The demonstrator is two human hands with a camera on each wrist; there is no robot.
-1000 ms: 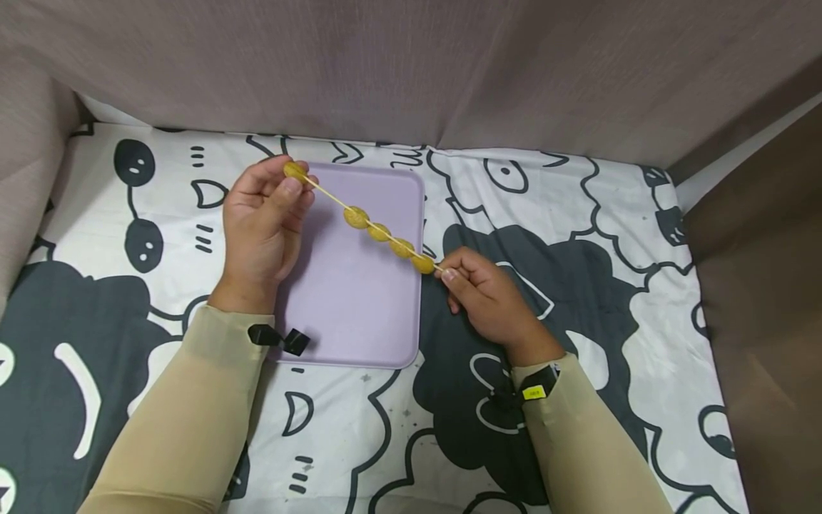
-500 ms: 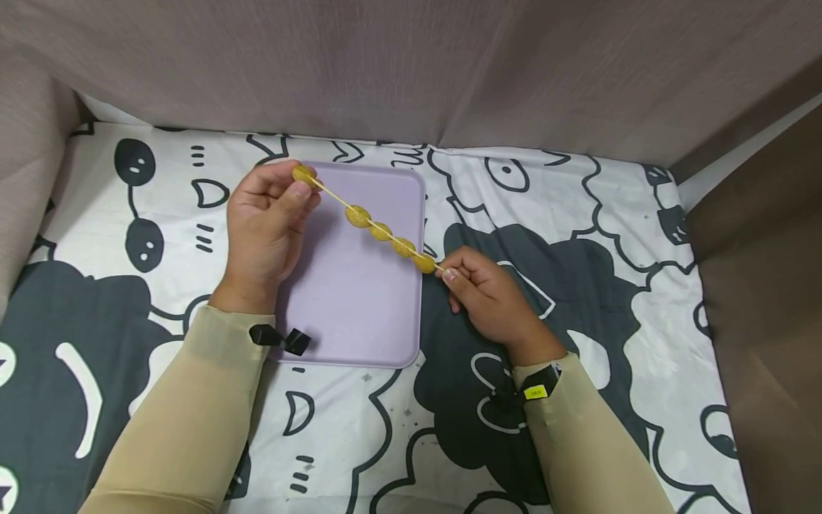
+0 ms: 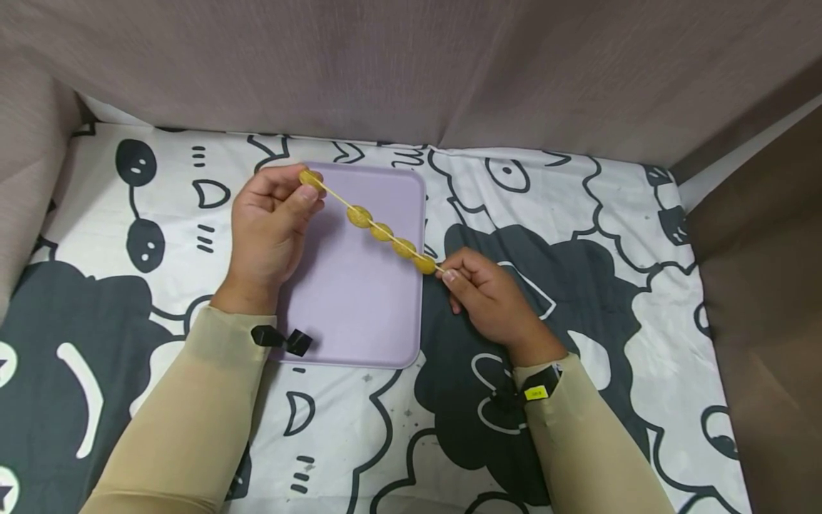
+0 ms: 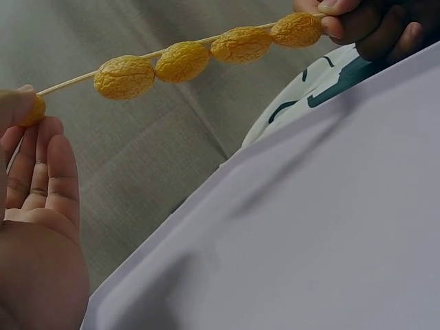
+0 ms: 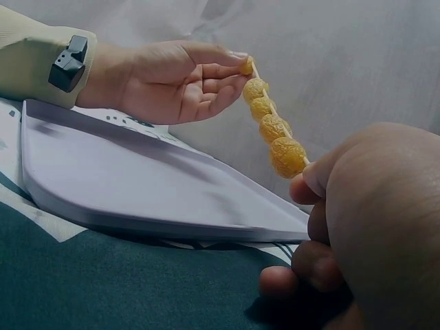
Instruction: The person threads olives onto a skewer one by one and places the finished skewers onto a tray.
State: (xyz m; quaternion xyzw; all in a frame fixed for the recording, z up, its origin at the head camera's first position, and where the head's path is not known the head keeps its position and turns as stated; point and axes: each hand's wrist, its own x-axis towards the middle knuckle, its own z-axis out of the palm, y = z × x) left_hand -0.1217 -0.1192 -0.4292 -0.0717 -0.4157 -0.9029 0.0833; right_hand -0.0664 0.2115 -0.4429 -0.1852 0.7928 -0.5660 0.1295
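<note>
A thin wooden skewer (image 3: 337,197) slants above the tray, carrying several wrinkled yellow balls (image 4: 182,62) bunched toward its right end. Between thumb and fingers, my left hand (image 3: 266,228) pinches one more yellow ball (image 3: 311,178) at the skewer's far left end; a bare stretch of stick separates it from the bunch. My right hand (image 3: 484,296) grips the skewer's other end, just beyond the last ball (image 5: 287,157). In the left wrist view the stick shows along the balls' upper edges. The skewer's right tip is hidden in the right hand's fingers.
Below the hands lies a shallow lilac tray (image 3: 359,321) with a raised rim. It rests on a white and dark grey cartoon-print cloth (image 3: 359,428). A grey-brown fabric wall (image 3: 385,71) rises behind, and a brown panel (image 3: 764,285) stands at the right.
My left hand has moved a little right and down with its ball, narrowing the gap to the bunch. The right hand stays nearly still, holding the skewer end.
</note>
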